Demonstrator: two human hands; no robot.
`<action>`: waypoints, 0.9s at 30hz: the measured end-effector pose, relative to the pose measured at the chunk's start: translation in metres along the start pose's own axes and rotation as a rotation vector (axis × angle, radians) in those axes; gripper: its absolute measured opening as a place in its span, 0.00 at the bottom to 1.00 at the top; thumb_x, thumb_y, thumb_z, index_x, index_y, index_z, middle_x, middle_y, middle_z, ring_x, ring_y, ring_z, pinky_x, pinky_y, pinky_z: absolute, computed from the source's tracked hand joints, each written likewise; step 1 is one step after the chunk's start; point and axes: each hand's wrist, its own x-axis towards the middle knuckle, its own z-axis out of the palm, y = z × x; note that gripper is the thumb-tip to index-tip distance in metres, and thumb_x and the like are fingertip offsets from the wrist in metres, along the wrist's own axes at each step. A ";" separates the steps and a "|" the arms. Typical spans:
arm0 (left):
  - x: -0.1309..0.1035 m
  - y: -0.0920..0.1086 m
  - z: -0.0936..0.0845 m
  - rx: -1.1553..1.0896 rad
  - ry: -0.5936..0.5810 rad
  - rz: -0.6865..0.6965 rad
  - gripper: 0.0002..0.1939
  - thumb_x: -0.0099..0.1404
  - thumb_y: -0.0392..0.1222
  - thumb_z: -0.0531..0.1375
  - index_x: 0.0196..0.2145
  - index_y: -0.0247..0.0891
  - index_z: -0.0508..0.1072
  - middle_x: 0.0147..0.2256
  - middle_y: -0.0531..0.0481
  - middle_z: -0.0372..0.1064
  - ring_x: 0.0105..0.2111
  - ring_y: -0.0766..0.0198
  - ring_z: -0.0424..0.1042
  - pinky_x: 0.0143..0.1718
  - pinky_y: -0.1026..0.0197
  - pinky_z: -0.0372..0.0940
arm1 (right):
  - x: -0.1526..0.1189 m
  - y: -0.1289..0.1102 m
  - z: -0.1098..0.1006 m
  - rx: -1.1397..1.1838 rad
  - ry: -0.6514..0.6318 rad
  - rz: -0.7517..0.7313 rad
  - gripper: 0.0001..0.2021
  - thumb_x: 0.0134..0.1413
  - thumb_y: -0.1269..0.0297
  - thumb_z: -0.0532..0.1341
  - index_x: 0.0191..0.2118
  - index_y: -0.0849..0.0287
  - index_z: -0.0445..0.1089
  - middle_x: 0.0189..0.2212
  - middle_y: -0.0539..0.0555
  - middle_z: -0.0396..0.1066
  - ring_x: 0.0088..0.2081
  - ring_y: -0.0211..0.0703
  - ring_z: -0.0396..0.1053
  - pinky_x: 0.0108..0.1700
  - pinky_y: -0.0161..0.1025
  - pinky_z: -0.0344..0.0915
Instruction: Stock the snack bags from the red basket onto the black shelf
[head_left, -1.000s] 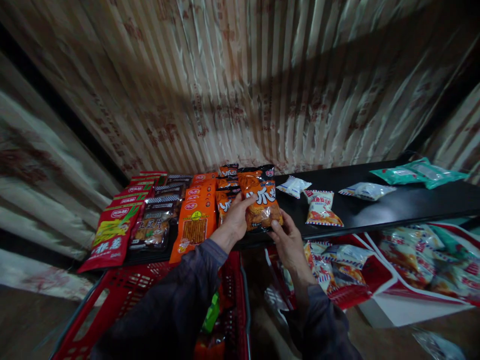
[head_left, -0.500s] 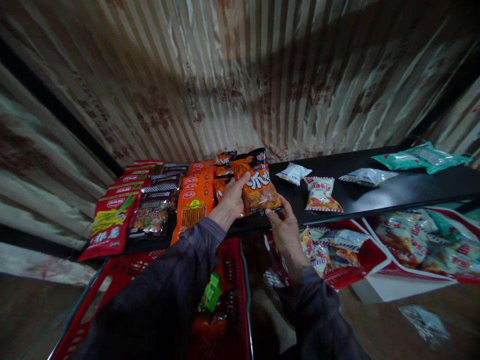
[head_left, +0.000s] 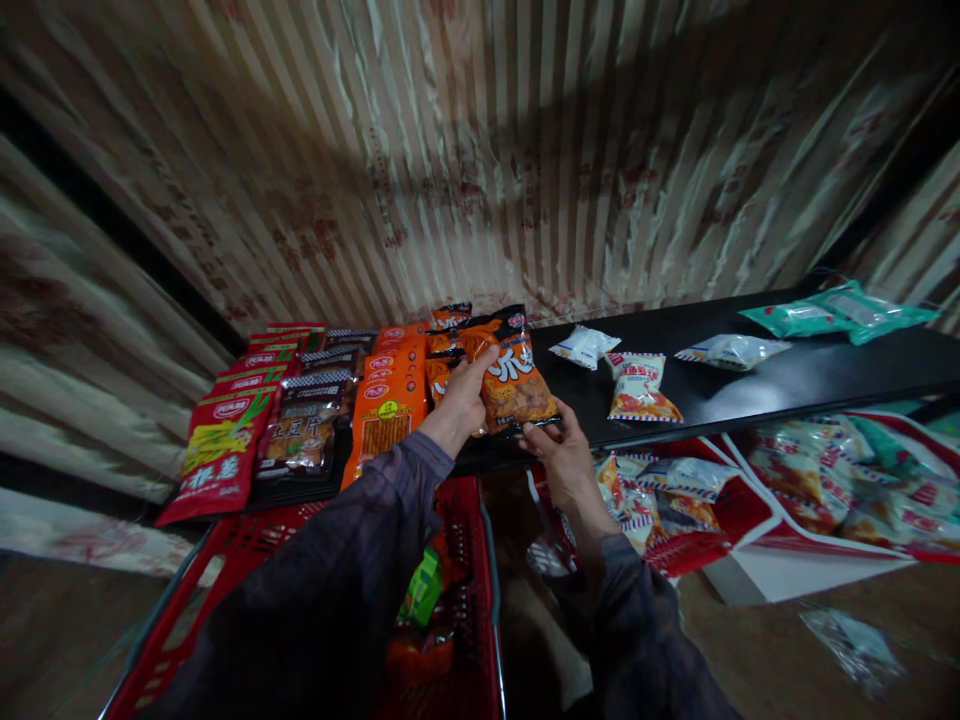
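Note:
An orange and black snack bag (head_left: 519, 385) leans face-up at the front of the black shelf. My left hand (head_left: 461, 403) is closed on its left side, thumb across the front. At the lower right corner, my right hand (head_left: 561, 450) has its fingers curled around the bottom edge; some fingertips are hidden beneath. Matching black-topped bags (head_left: 442, 375) stand behind and left of the held one. Beside them is a row of orange snack packets (head_left: 386, 395). Dark brown bags (head_left: 301, 425) and red bags (head_left: 225, 440) line up farther left.
On the shelf (head_left: 720, 395) to the right lie small white bags (head_left: 643, 388) and green bags (head_left: 847, 312). Below stand a red basket (head_left: 491, 600) with a green packet (head_left: 422, 590) inside and open red-white boxes (head_left: 750, 500) of snack bags. Clear plastic (head_left: 851, 650) lies on the floor.
The held snack bag has shifted slightly down and left. My right hand has slid a little left along its bottom edge, and my left hand keeps its grip.

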 end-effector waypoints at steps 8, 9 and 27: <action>-0.026 -0.008 -0.011 0.161 -0.136 0.002 0.16 0.52 0.40 0.72 0.36 0.35 0.74 0.30 0.47 0.78 0.33 0.58 0.79 0.43 0.52 0.73 | 0.010 -0.024 -0.012 0.043 -0.028 0.002 0.30 0.46 0.44 0.68 0.54 0.51 0.70 0.45 0.54 0.78 0.47 0.50 0.75 0.50 0.49 0.71; -0.030 -0.010 -0.011 0.171 -0.155 0.000 0.17 0.51 0.41 0.72 0.37 0.35 0.74 0.32 0.46 0.79 0.34 0.57 0.79 0.44 0.51 0.72 | 0.009 -0.025 -0.011 0.057 -0.055 0.025 0.31 0.45 0.45 0.69 0.55 0.50 0.70 0.45 0.54 0.78 0.48 0.51 0.75 0.50 0.49 0.72; -0.065 -0.018 -0.030 0.463 -0.331 -0.077 0.23 0.48 0.44 0.74 0.41 0.38 0.75 0.41 0.43 0.78 0.38 0.56 0.77 0.44 0.53 0.70 | 0.007 -0.047 -0.009 0.154 0.196 -0.007 0.22 0.27 0.53 0.77 0.17 0.58 0.65 0.16 0.42 0.66 0.19 0.31 0.61 0.20 0.29 0.58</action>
